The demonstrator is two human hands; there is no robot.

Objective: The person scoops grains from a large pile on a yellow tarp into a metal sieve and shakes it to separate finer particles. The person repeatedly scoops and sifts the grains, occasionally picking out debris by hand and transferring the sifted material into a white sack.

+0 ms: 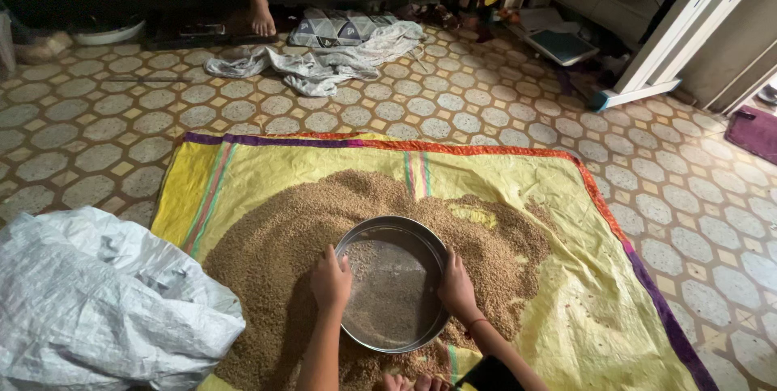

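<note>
**Both hands on the sieve, grain all around**

While I sit over the heap, my left hand [330, 279] grips the near-left rim of the round metal sieve with a fine mesh bottom [394, 282], and my right hand [457, 287] grips the rim opposite; the fingers of each are curled together and clamped on that rim. The sieve rests on the brown mound of loose grain [275, 245], near the front of the mound and just ahead of my toes [409, 381], which show at the bottom edge. A thin layer of grain and dust lies on the mesh.

Grain surrounds the sieve on every side, spread over a yellow woven plastic sheet with an orange and purple border [583, 294] laid flat on the tiled floor with a pattern of grey octagons [97, 132]. To my left, just beside the sheet and touching its edge, sits a crumpled white woven sack [97, 302]. Well beyond the sheet, a rumpled pale grey cloth [324, 63] lies on the tiles, and behind it another person's bare foot [261, 17] stands near a dark piece of furniture. Off to the far right, a white door frame [672, 35] leans across the corner, with a purple mat [757, 132] at the edge.
</note>
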